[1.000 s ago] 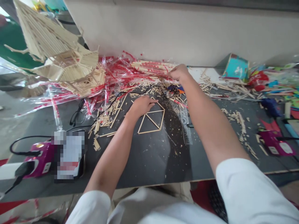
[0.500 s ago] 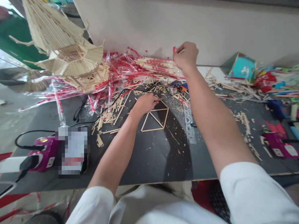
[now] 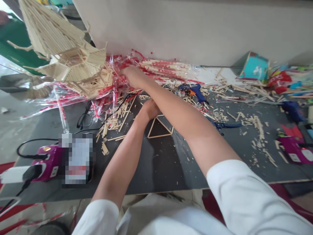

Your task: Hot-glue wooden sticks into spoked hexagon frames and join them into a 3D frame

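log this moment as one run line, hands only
left hand: over thin wooden stick triangle frame | right hand: reaching across, touching clear red-printed plastic wrap, beside pale wooden stick pagoda model

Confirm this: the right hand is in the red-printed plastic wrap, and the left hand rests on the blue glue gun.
No: the left hand is on the triangular stick frame, not the blue glue gun, in the head view. The right hand is in the red-printed plastic wrap.

Workroom setting, seen from above a bench.
A beige wall panel [image 3: 186,29] rises behind the dark grey bench [image 3: 161,176]; a grey floor [image 3: 12,130] shows at left, with a green surface [image 3: 12,36] and bright daylight [image 3: 3,6] beyond at upper left.
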A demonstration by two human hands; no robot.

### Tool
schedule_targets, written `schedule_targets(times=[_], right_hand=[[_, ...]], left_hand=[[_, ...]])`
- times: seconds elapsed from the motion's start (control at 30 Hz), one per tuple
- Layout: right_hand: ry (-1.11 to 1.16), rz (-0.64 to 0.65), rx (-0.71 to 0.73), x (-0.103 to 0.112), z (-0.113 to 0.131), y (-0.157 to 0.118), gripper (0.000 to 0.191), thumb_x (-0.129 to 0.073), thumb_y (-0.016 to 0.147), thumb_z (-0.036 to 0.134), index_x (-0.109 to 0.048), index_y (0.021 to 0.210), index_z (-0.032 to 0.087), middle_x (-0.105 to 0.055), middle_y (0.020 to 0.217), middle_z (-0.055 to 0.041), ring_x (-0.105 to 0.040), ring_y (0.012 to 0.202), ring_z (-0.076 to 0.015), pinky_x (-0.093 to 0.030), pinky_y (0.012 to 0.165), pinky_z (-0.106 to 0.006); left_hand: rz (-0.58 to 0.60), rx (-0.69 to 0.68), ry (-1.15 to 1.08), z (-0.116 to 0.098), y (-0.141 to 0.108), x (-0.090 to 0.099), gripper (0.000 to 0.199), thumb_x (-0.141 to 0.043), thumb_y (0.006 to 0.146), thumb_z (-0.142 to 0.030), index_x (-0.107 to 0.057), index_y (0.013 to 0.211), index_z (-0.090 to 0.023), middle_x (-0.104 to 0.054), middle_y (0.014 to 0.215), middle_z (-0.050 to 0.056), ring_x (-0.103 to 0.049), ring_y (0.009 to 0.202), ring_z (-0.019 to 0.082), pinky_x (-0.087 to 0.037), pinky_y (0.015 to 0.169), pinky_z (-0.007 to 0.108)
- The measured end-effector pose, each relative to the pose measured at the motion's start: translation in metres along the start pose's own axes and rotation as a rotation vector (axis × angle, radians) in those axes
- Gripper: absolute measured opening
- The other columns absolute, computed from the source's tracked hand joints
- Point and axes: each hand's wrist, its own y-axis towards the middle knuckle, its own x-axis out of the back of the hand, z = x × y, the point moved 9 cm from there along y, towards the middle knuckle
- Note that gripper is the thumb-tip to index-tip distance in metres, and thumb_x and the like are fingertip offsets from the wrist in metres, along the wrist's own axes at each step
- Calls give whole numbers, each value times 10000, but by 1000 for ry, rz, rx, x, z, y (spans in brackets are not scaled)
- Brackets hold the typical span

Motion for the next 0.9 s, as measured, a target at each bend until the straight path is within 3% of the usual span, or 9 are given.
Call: schedule_targets(times=[0.1,0.2,0.3,0.37,0.5,0.6,0.7,0.8,0.9], right_hand=[[-76,54,136,5,10,-3,573,-761,990,202,-711,1552,297,-841,1393,30,-709,1334,-210,-501,1263,-424],[-59,-60,155,51,-2,-25,532,-690,1009,169,-748,1518,315,-800,1492,-3,-689,1468,-281,-512,1277,-451],[-90,-133,11,100,-40,-68,360,-611,1081,233,-813,1356,350,-817,1439,-13,-724,1393,-292,-547,1256,-476],[-130,-189,-95,128,-71,-108,292,-614,1090,267,-833,1282,290,-831,1394,-71,-745,1336,-317,-553,1245,-501],[-179,-238,-317,159,-130,-198,279,-661,1052,299,-834,1258,224,-845,1300,-140,-780,1201,-340,-588,1176,-532],[-217,-293,-363,168,-148,-258,316,-634,983,232,-841,1218,192,-855,1201,-141,-794,1106,-327,-609,1121,-528],[-210,-300,-329,163,-146,-301,329,-609,960,259,-842,1187,208,-852,1177,-146,-790,1082,-338,-617,1092,-544],[-194,-327,-321,154,-140,-332,312,-594,981,313,-836,1172,265,-847,1192,-149,-789,1082,-363,-616,1085,-589],[-176,-350,-328,142,-141,-350,292,-579,1008,353,-826,1158,308,-834,1210,-148,-779,1131,-389,-610,1095,-622]], left_hand=[[8,-5,13,0,0,-1,472,-596,1141,-219,-763,1577,-144,-773,1559,177,-696,1499,371,-536,1266,426],[-9,-29,-5,-2,-4,2,384,-612,1151,-270,-868,1432,-219,-836,1399,147,-780,1337,342,-586,1168,404],[-54,-57,-42,-6,-9,9,418,-609,1153,-254,-837,1502,-279,-836,1362,123,-791,1273,302,-593,1129,387],[-50,-63,-36,-7,-11,11,432,-613,1150,-256,-822,1526,-289,-835,1328,128,-791,1242,307,-592,1110,402],[-61,-84,-11,-9,-13,13,435,-601,1161,-290,-810,1541,-313,-825,1269,128,-785,1184,311,-586,1064,413],[-69,-112,-14,-9,-13,12,443,-595,1159,-287,-802,1551,-305,-830,1252,122,-784,1153,298,-583,1044,399],[-78,-149,-22,-9,-13,12,439,-611,1147,-286,-811,1537,-291,-854,1248,112,-782,1184,296,-578,1075,397],[-82,-158,-48,-7,-13,15,437,-639,1124,-291,-823,1519,-284,-875,1239,100,-793,1193,299,-582,1091,409],[-64,-121,-81,-1,-13,28,428,-684,1086,-312,-842,1482,-278,-887,1152,93,-814,1081,289,-604,1022,410]])
